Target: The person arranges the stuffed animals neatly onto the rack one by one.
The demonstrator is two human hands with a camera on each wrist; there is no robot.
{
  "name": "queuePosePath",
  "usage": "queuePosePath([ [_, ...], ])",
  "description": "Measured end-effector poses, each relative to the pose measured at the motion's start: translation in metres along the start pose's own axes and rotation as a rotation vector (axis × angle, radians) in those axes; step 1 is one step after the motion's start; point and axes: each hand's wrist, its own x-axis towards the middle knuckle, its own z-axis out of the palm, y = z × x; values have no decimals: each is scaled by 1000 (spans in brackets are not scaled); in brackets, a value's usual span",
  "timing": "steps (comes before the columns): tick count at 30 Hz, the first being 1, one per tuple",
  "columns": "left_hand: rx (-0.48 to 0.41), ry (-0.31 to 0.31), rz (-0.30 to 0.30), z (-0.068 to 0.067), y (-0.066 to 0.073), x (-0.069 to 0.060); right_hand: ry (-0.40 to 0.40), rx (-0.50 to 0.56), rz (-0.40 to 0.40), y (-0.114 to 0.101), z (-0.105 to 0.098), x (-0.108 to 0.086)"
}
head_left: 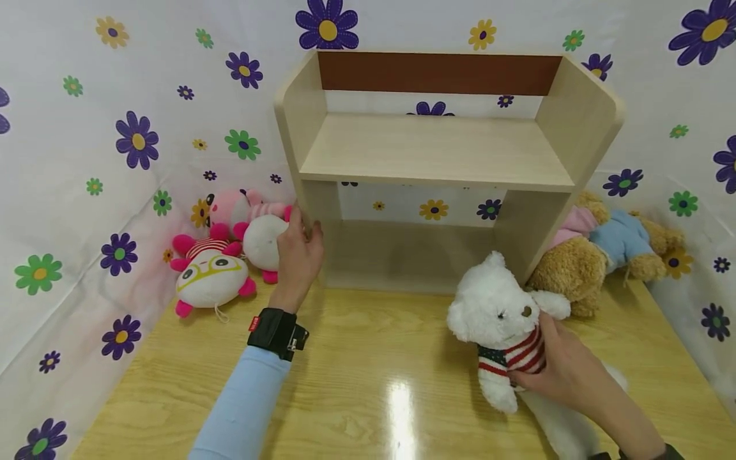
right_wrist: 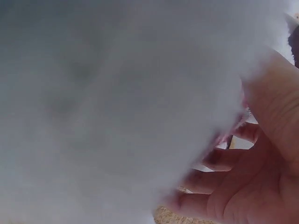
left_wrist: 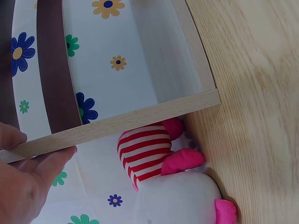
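A white plush bear (head_left: 489, 300) in a red-striped sweater tilts over the right side of the desk (head_left: 356, 364) in the right hand (head_left: 575, 367), legs toward the near edge. A pale two-tier shelf (head_left: 437, 150) stands upright by the far edge, its left panel pinched by the left hand (head_left: 300, 262).

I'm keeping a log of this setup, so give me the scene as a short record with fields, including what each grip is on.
Left grip: pinches the front edge of the shelf at its left side board
Right grip: holds a white bear round its striped shirt
Shelf type: pale, two levels, brown strip at top back
Left of shelf: pink-and-white plush toys, one with yellow glasses
Right of shelf: brown plush toys, pink and blue clothes
Surface: wood-grain table
Backdrop: white flowered sheet
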Motion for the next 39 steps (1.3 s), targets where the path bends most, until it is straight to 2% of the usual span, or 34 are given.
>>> queuePosePath([
  [6, -3, -2, 0, -1, 5, 3, -19, -17, 45, -1, 0, 3],
  [11, 9, -8, -10, -1, 7, 4, -4, -13, 103, -4, 0, 3],
  [17, 8, -10, -23, 0, 6, 2, 49, 13, 136, -12, 0, 6],
  [21, 13, -17, -37, 0, 5, 1, 112, 45, 113, -22, -1, 13],
  [26, 40, -9, -21, 0, 3, 1, 211, 105, 114, -35, 6, 30],
  [31, 71, -8, 3, -3, 3, 2, 389, 237, 126, -43, 22, 52],
  [34, 85, -18, 4, -3, 4, 1, 493, 319, 105, -45, 31, 68],
  [39, 96, -12, 4, -3, 3, 0, 623, 390, 144, -48, 45, 95],
])
